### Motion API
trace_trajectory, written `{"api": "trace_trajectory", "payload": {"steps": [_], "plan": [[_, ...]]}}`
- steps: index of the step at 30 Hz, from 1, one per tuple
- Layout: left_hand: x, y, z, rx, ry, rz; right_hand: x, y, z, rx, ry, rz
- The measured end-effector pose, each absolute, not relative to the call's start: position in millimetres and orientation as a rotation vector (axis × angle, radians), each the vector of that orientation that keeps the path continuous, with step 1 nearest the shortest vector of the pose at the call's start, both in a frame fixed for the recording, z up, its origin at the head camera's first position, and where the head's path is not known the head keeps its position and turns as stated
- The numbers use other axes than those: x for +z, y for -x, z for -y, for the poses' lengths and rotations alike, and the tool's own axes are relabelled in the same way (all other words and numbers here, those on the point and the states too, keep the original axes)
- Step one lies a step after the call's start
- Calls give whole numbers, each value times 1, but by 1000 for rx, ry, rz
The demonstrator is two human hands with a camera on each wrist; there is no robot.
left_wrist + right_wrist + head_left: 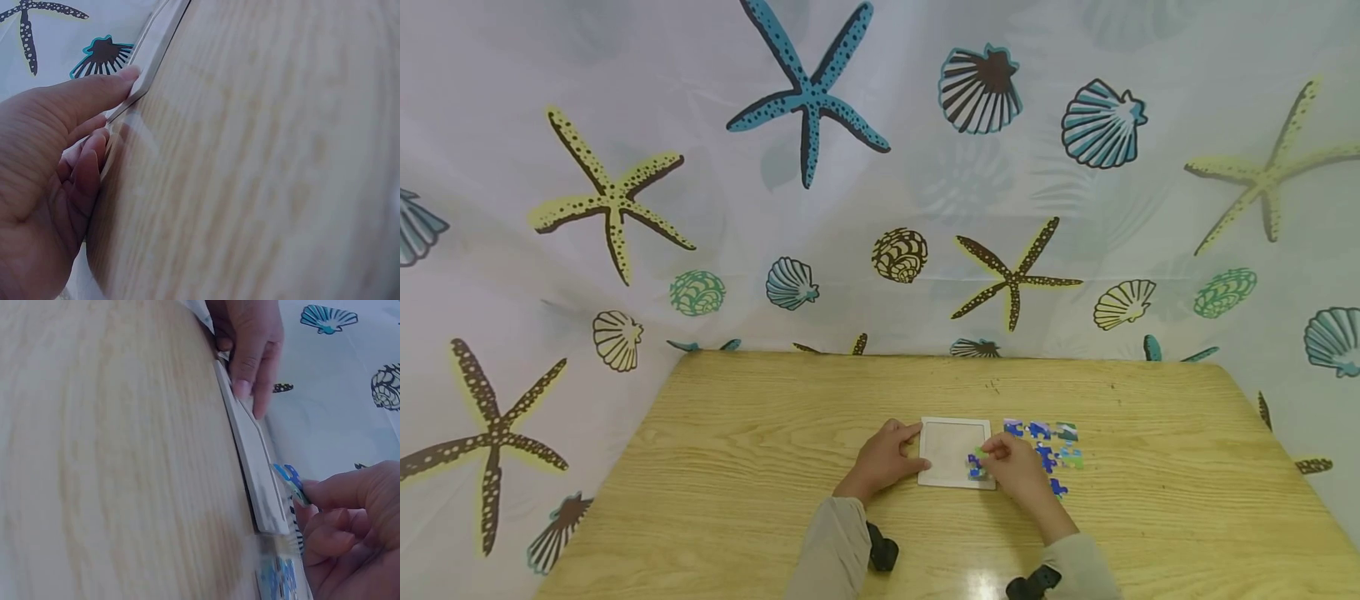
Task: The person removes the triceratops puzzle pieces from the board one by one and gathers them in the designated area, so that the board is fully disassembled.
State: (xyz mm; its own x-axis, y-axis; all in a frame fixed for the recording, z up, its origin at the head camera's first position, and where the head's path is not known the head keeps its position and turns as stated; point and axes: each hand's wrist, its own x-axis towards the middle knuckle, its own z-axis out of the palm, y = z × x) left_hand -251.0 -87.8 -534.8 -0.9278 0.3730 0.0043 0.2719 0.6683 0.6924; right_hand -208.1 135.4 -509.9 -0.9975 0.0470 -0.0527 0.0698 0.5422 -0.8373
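Note:
A square white puzzle tray [956, 483] with a raised rim lies on the wooden table. My left hand [885, 457] rests at its left side, index finger by the upper corner and thumb on the rim near the lower one. In the left wrist view the thumb [103, 97] lies straight along the rim, the other fingers low beside it. My right hand [1017, 468] pinches a blue and green jigsaw puzzle piece [292, 480] between thumb and index finger, over the tray's lower right part. Its other fingers are curled in.
Several loose puzzle pieces [1066, 431] lie in rough rows right of the tray, partly hidden behind the right hand. The wooden table [737, 433] extends around the tray. A white cloth [850, 208] printed with starfish and shells hangs behind. Dark cameras [882, 550] sit on both wrists.

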Motion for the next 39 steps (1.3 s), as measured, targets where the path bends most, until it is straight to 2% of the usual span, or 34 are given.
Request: {"api": "trace_trajectory", "payload": {"steps": [6,23,39], "plan": [[-536,251,88,1112,-542,-2747,-506,204,-160,-1516,-102,-2737],[-538,253,88,1109,-564,-2760,-507,184,-248,-1506,-373,-2680],[-537,253,88,1104,-559,-2764,-518,175,-266,-1377,-386,-2753]]}}
